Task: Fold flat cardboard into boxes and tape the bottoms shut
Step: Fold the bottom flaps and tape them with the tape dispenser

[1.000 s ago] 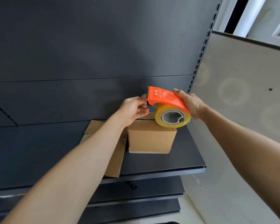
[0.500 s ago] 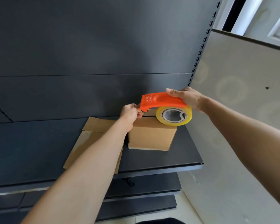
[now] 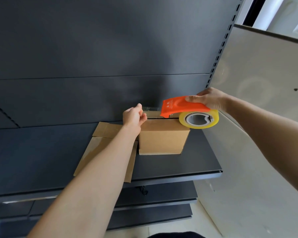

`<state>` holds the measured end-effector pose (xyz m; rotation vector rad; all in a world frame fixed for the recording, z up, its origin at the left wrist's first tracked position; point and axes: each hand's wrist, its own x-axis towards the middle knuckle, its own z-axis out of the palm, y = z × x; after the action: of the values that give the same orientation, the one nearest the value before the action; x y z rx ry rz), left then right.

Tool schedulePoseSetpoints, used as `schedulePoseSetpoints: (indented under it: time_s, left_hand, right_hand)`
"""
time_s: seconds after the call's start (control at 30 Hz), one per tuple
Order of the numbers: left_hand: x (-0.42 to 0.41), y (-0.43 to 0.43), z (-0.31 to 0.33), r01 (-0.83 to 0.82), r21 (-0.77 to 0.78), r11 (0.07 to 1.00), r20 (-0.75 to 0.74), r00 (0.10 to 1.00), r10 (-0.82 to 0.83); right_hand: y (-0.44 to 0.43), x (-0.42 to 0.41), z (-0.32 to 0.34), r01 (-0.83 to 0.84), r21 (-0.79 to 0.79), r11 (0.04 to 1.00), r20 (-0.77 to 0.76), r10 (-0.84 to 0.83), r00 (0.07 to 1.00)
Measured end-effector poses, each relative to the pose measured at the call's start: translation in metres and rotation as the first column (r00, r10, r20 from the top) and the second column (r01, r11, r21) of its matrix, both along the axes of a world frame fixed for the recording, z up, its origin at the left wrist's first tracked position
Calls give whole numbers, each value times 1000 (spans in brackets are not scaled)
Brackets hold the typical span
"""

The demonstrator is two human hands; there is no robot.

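Workpiece: the box [image 3: 163, 136] is sitting on the dark shelf [image 3: 187, 166] with its closed flaps facing up. It is lying at about 5 o'clock from the left hand [image 3: 134, 115] and at about 7 o'clock from the right hand [image 3: 209, 98].

Taping line: the seam [image 3: 159, 118] between the flaps is running along the box top from 9 o'clock to 3 o'clock. The tape strip [image 3: 150, 108] is stretching along that same axis just above it, so the coming move is probably turning on lowering the strip squarely onto that line.

Left side: the left hand is pinching the free end of the tape strip with curled fingers, hovering over the 9 o'clock end of the box top. It looks to be the nearer hand to the cardboard.

Right side: the right hand is gripping the orange tape dispenser [image 3: 182, 106] from above, fingers wrapping its handle. The tape roll [image 3: 199, 120] is hanging at the 3 o'clock corner of the box.

Spare stock: flat cardboard [image 3: 101, 148] is lying on the shelf at 9 o'clock of the box, partly under the left forearm.

Change: half a second earlier the left hand was touching the dispenser's cutter end. The two are now standing apart, with a short length of clear tape showing between them and the dispenser sitting further toward 3 o'clock.
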<state>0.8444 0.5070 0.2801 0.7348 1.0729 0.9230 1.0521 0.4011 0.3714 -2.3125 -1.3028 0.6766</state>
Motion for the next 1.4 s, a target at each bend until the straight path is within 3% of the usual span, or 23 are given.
schedulePoseSetpoints:
  time_s: [0.17, 0.23, 0.47, 0.63, 0.73, 0.83, 1.13, 1.4]
  left_hand:
    - [-8, -2, -5, -33, -158, 987, 281, 956, 77]
    - [-13, -1, -9, -48, -190, 981, 316, 943, 107]
    - [-24, 13, -20, -24, 56, 998, -20, 999, 25]
    - [-20, 26, -3, 128, 222, 967, 37, 990, -139]
    - [-17, 28, 4, 212, 230, 950, -85, 977, -198]
    - [-15, 30, 6, 229, 269, 935, -245, 956, -164]
    - [3, 23, -7, 83, 232, 969, -246, 969, -25]
    - [5, 11, -5, 56, 368, 928, -314, 947, 67]
  right_hand:
    - [24, -16, 9, -65, -75, 995, 128, 74, 989]
    - [35, -23, 11, -96, -114, 989, 190, 116, 975]
    - [48, -23, 8, -83, -164, 983, 219, 119, 968]
    - [43, -19, 9, -75, -140, 987, 163, 97, 982]
    - [39, -17, 9, -61, -122, 991, 135, 77, 988]
    - [37, -17, 9, -51, -94, 994, 89, 60, 994]
    - [41, -23, 34, 91, 84, 992, -184, -74, 980]
    - [48, -26, 37, 119, 122, 985, -175, -97, 980]
